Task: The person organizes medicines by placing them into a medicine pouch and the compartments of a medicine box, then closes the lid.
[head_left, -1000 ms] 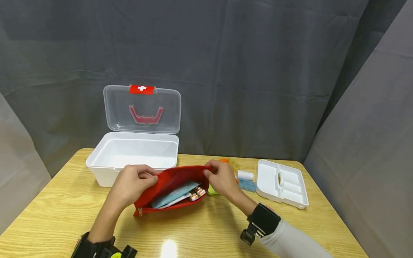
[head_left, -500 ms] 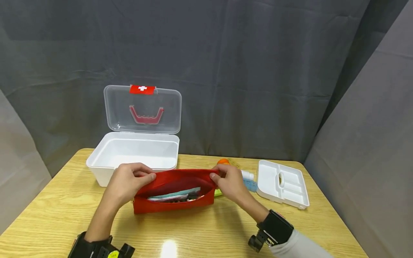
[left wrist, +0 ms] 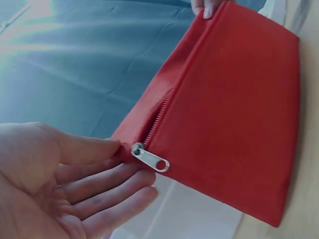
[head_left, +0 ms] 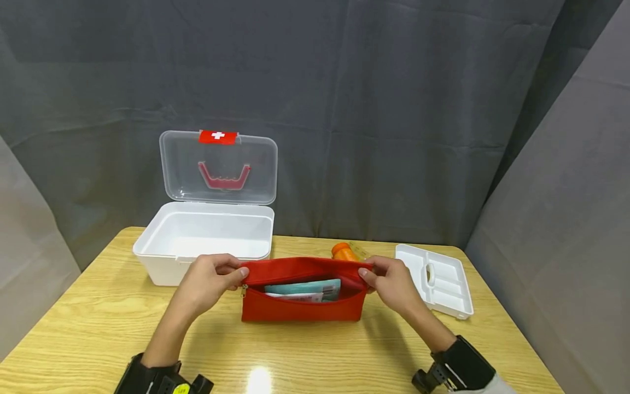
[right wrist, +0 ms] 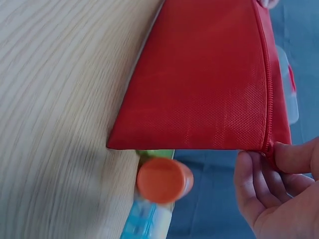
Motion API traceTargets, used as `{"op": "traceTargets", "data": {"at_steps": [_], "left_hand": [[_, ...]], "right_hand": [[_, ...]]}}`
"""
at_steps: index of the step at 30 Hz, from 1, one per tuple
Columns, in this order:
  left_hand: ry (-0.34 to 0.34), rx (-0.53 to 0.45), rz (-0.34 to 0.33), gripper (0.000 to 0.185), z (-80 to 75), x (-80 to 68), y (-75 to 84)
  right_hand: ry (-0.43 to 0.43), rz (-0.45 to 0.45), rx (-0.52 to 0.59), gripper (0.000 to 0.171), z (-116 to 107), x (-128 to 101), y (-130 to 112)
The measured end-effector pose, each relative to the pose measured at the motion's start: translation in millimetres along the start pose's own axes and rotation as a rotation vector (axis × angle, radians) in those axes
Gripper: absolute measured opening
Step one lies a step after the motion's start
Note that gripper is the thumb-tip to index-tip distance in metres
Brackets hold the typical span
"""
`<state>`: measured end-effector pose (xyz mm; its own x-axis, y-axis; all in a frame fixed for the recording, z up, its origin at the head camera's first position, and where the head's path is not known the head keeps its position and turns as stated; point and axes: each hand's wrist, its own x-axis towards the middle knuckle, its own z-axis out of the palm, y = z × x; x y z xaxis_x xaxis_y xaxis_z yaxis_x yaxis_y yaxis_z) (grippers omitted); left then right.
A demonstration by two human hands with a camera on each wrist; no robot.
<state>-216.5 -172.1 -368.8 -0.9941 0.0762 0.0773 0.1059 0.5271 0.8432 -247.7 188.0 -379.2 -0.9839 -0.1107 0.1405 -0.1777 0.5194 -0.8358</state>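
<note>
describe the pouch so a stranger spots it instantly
On the table, find the white box. Nearer the camera, to its right, the pouch is held between left hand and right hand. Unlike the box or tray, it is red, with an open zip.

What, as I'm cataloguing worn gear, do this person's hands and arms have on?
No glove or ring shows on the left hand or right hand. The left black wrist strap bears a bright yellow sticker; the right black wrist strap meets a pale grey sleeve. Small black attachments jut from both straps.
</note>
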Motion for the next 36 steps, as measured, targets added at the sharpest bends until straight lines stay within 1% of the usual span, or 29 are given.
{"op": "traceTargets", "data": {"at_steps": [2, 5, 7, 10, 14, 17, 20, 24, 27, 29, 31, 33, 34, 36], "left_hand": [[0.004, -0.028, 0.010, 0.018, 8.0, 2.1, 0.4], [0.008, -0.069, 0.027, 0.014, 18.3, 4.1, 0.5], [0.011, -0.085, 0.046, 0.012, 23.1, 5.0, 0.5], [0.020, -0.099, 0.053, 0.010, 27.9, 6.5, 0.3], [0.046, -0.078, 0.037, 0.008, 30.6, 7.0, 0.6], [0.060, -0.059, 0.038, 0.005, 32.2, 7.0, 1.5], [0.075, -0.044, 0.063, 0.003, 34.7, 8.8, 3.2], [0.087, -0.023, 0.093, 0.006, 38.0, 12.2, 6.2], [0.091, -0.019, 0.096, 0.008, 39.4, 13.7, 8.3], [0.090, -0.024, 0.095, 0.009, 40.2, 14.6, 9.8], [0.090, -0.032, 0.093, 0.007, 40.9, 15.2, 11.5], [0.088, -0.038, 0.096, 0.006, 41.5, 15.7, 13.6], [0.088, -0.043, 0.099, 0.006, 41.7, 15.9, 14.9], [0.091, -0.047, 0.107, 0.006, 41.9, 16.2, 18.1]], "right_hand": [[-0.003, -0.003, -0.012, 0.016, -7, -2, 4], [0.013, 0.012, -0.039, 0.013, -14, -3, 7], [0.024, 0.026, -0.049, 0.013, -18, -4, 8], [0.037, 0.047, -0.036, 0.013, -21, -6, 9], [0.038, 0.052, -0.022, 0.015, -20, -6, 10], [0.043, 0.056, -0.045, 0.014, -19, -5, 9], [0.058, 0.057, -0.078, 0.015, -18, -5, 6], [0.117, 0.027, -0.125, 0.019, -16, -5, 2], [0.211, -0.033, -0.150, 0.021, -11, -4, -1], [0.292, -0.099, -0.158, 0.023, -5, -4, -5], [0.371, -0.193, -0.169, 0.026, 2, -6, -11], [0.429, -0.307, -0.192, 0.027, 10, -10, -20], [0.447, -0.368, -0.199, 0.026, 15, -12, -25], [0.451, -0.482, -0.205, 0.022, 25, -18, -35]]}}
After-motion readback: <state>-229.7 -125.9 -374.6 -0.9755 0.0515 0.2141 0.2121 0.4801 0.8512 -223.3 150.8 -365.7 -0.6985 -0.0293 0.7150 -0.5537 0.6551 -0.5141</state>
